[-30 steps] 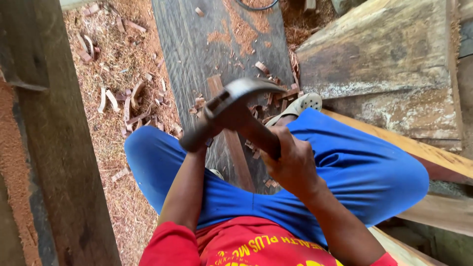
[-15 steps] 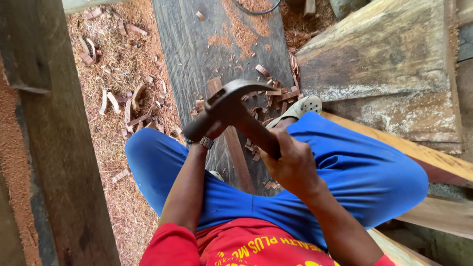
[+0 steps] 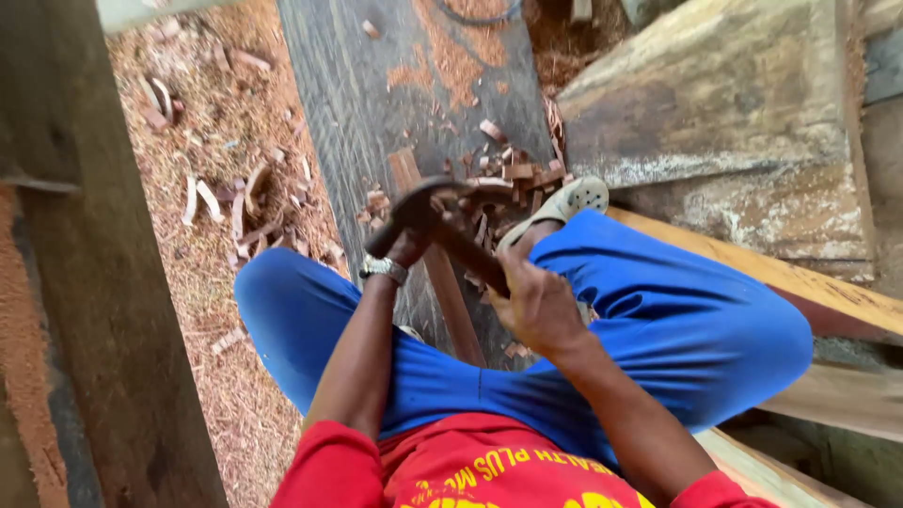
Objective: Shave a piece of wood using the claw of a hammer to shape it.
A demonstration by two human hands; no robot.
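Observation:
My right hand (image 3: pixel 538 303) grips the wooden handle of a claw hammer (image 3: pixel 420 204). Its dark metal head is blurred over a narrow reddish wood strip (image 3: pixel 450 299), which lies along a dark grey plank (image 3: pixel 357 113) between my blue-trousered legs. My left hand (image 3: pixel 411 246), with a metal watch on the wrist, is curled just under the hammer head. Whatever it holds is hidden by the head. Small wood chips (image 3: pixel 508 171) are piled right beyond the hammer.
A thick weathered timber block (image 3: pixel 715 103) lies at the upper right, with a pale board (image 3: pixel 828 293) beneath it. My sandalled foot (image 3: pixel 570 198) rests by the chips. A dark post (image 3: pixel 85 282) stands close on the left. Shavings and sawdust (image 3: pixel 212 141) cover the ground.
The hammer head has swung down and forward, from raised over my left forearm to low over the strip. My left wrist and watch have come into view.

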